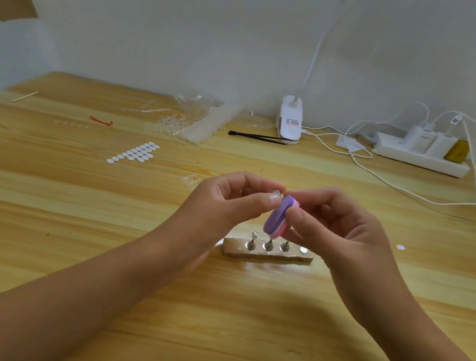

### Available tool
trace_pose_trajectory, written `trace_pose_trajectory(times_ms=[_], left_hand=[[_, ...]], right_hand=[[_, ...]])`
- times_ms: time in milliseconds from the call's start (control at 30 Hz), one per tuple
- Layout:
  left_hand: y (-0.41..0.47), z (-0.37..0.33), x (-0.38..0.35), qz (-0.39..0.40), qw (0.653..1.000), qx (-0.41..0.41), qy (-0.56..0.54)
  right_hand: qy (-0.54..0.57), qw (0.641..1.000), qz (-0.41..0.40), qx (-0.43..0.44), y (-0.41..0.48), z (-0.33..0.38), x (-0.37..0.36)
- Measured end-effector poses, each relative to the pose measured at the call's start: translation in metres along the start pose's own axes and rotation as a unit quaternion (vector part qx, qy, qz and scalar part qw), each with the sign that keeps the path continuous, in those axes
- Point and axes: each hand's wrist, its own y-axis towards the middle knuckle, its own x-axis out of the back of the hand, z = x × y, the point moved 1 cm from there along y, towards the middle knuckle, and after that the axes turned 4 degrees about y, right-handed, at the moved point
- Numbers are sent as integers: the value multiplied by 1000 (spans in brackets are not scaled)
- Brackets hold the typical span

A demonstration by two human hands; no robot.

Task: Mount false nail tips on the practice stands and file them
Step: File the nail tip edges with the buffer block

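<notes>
Both hands are raised above the wooden tabletop [209, 316] and meet just over the stand base. The left hand [226, 206] pinches a small clear nail tip [277, 192] between thumb and forefinger, its other fingers curled in. The right hand [338, 227] grips a purple oval file block [278, 216] between thumb and fingers. The block is tilted on edge, its upper end touching or just beside the nail tip; blur hides which. Below them lies a wooden base [265, 256] carrying three upright metal stands [267, 244] in a row and a silver disc [303, 249] at its right end. Farther back on the left is a sheet of white adhesive dots [135, 153], and beyond it a heap of clear plastic tips [195, 126]. Black tweezers [256, 136] lie by a white clip lamp [291, 120], and a power strip [421, 158] sits at the back right
</notes>
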Motion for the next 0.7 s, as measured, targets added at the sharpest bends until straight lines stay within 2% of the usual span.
trace_pose_trajectory(times_ms=[100,433,533,633,700], left_hand=[[1,0,1,3,1000,0,6],[-2,4,-1,37,999,-13,20],[-3,5,-3,41,999,-14,31],[-2,6,-2,31,999,-9,34],[-1,6,-1,37,999,-12,31]], right_hand=[[11,1000,-25,12,1,-1,3],[-9,999,-5,35,8,13,17],[-31,999,18,18,7,14,17],[-28,999,-10,26,7,15,18],[-43,999,5,7,6,16,18]])
